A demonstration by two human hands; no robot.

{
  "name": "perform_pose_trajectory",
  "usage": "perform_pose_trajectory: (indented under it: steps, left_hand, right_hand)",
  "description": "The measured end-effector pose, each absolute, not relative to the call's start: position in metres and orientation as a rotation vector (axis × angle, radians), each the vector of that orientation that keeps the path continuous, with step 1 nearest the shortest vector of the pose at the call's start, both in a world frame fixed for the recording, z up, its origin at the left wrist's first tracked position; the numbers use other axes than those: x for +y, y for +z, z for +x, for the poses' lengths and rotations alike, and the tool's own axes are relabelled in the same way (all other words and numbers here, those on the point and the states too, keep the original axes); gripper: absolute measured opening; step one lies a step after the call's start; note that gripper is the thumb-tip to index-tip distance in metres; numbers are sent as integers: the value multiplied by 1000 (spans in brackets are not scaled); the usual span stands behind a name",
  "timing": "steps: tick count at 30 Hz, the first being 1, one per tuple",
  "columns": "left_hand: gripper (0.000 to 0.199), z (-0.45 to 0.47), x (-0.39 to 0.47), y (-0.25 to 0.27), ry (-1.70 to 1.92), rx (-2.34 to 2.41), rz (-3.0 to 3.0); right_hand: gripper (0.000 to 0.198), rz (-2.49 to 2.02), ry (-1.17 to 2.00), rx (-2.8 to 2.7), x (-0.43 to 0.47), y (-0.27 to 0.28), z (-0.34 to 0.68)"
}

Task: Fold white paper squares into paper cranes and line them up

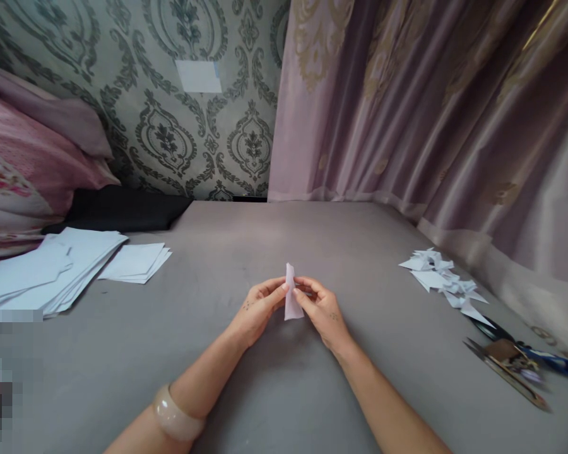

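A narrow folded piece of pale pinkish-white paper [292, 306] stands upright between my hands, above the middle of the grey surface. My left hand [261, 306] pinches its left side, thumb in front. From the right, my right hand [322, 309] grips the same paper with thumb and fingers. The fingertips behind the paper are partly hidden. A pale bangle [177, 413] circles my left forearm.
Stacked white sheets [88, 252] and smaller square papers [137, 261] lie at left, before a black folded cloth [127, 211]. Folded white paper pieces [442, 277], a pointed tool [506, 375] and a blue-handled tool [556, 360] lie at right, beside the curtain [383, 113].
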State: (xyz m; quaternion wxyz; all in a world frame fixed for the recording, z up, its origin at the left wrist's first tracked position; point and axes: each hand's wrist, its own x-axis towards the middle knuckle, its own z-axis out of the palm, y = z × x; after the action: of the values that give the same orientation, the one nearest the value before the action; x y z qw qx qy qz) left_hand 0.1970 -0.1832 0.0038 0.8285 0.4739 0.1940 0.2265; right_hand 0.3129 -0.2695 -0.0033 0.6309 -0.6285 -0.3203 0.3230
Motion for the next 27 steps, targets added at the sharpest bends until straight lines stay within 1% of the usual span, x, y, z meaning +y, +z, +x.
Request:
perform_pose_trajectory:
  steps: [9, 16, 20, 24, 27]
  left_hand:
    - [44, 198, -183, 6, 502, 491, 1017]
    - [32, 198, -184, 4, 593, 577, 1097]
    - [32, 200, -185, -2, 636, 619, 1223]
    - [25, 200, -186, -4, 666, 683, 1289]
    - [22, 199, -185, -2, 655, 750, 1281]
  right_hand:
    - [35, -1374, 820, -694, -272, 2, 313]
    - [34, -1362, 821, -693, -271, 1, 311]
    - [40, -1332, 831, -740, -271, 3, 305]
    - [46, -1306, 851, -806, -270, 1, 300]
    - [38, -1340, 827, -784, -268, -5, 302]
